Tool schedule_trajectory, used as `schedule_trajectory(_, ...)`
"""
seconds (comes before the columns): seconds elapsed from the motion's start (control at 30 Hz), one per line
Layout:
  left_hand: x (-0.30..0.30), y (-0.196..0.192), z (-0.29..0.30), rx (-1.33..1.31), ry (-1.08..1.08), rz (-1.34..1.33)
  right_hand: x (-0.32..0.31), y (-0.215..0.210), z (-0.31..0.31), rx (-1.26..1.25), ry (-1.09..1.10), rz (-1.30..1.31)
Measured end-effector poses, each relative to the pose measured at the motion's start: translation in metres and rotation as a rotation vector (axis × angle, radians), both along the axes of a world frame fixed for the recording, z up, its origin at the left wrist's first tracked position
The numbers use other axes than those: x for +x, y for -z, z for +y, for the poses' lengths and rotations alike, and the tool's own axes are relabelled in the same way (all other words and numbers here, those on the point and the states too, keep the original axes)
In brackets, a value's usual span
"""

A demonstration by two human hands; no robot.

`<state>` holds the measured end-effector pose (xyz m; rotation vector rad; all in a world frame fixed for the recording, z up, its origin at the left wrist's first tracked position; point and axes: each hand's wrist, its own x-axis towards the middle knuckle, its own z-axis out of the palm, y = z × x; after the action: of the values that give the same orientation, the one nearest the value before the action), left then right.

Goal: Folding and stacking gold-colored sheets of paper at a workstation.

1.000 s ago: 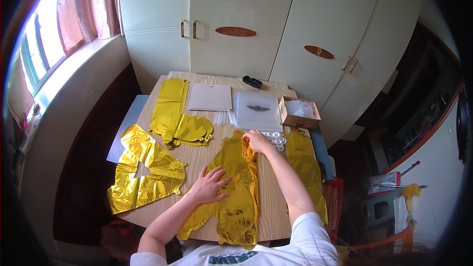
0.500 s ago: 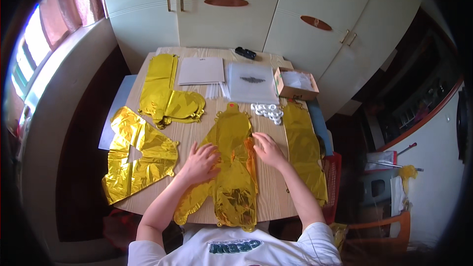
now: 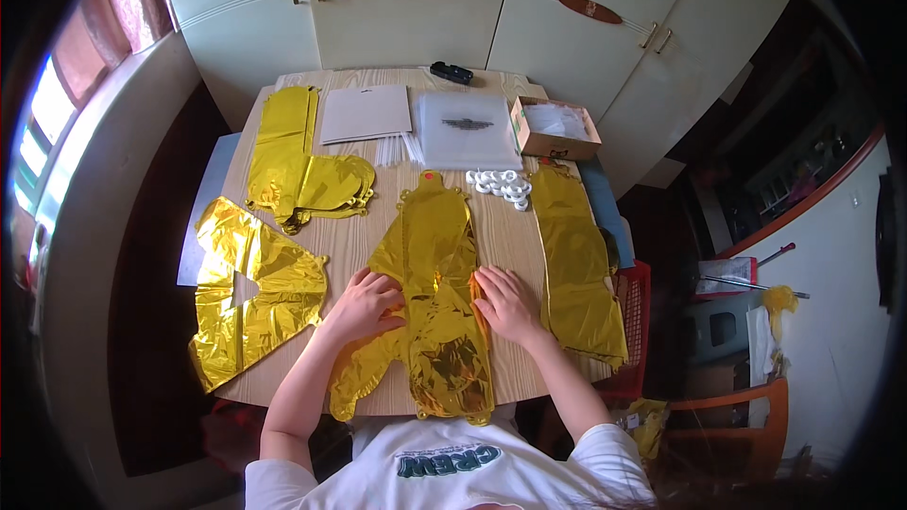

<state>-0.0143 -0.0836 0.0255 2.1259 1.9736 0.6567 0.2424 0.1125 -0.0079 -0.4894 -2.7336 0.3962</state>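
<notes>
Centre of wooden table: flat foil balloon, left hand pressed on its left edge, right hand on its right edge. Left of it lie a creased foil piece and, behind that, a foil stack; right of it a long foil strip. Behind the balloon: plastic rings, then paper sheet, clear bag, cardboard box left to right, small remote at the far edge.

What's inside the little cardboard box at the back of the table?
The open cardboard box holds something pale and crinkly, like clear plastic wrapping. That wrapping covers the box's bottom, so whatever lies beneath it is hidden.
</notes>
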Motion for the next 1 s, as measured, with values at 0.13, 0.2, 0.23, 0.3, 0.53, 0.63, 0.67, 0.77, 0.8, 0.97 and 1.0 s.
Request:
schedule_trajectory(0.13, 0.002, 0.003, 0.004, 0.008, 0.030, -0.008, 0.000, 0.003, 0.000, 0.080, 0.009, 0.020)
schedule_trajectory(0.2, 0.003, 0.005, 0.005, 0.011, 0.034, -0.008, 0.000, 0.004, -0.001, 0.064, 0.002, 0.012)
schedule_trajectory(0.23, 0.004, 0.007, 0.006, 0.019, 0.033, -0.005, 0.000, 0.003, -0.001, 0.057, -0.001, 0.007)
schedule_trajectory(0.3, 0.004, 0.008, 0.006, 0.026, 0.031, -0.008, 0.000, 0.003, -0.002, 0.061, -0.001, 0.003)
schedule_trajectory(0.53, 0.005, 0.010, 0.006, 0.018, 0.015, -0.014, -0.001, 0.000, -0.006, 0.087, -0.011, -0.045)
schedule_trajectory(0.63, 0.006, 0.011, 0.008, 0.010, 0.015, -0.008, -0.001, 0.002, -0.005, 0.087, -0.014, -0.069)
schedule_trajectory(0.67, 0.005, 0.012, 0.008, 0.006, 0.013, -0.007, -0.001, 0.003, -0.005, 0.081, -0.017, -0.074)
schedule_trajectory(0.77, 0.006, 0.010, 0.007, -0.004, 0.009, -0.011, -0.001, 0.004, -0.006, 0.053, -0.033, -0.093)
schedule_trajectory(0.8, 0.006, 0.010, 0.007, -0.011, 0.014, -0.014, -0.002, 0.004, -0.006, 0.038, -0.042, -0.102)
schedule_trajectory(0.97, 0.005, 0.011, 0.008, -0.022, 0.023, -0.014, -0.005, 0.003, -0.003, 0.002, -0.107, -0.122)
schedule_trajectory(1.0, 0.005, 0.011, 0.008, -0.023, 0.021, -0.017, -0.007, 0.000, -0.003, 0.003, -0.124, -0.124)
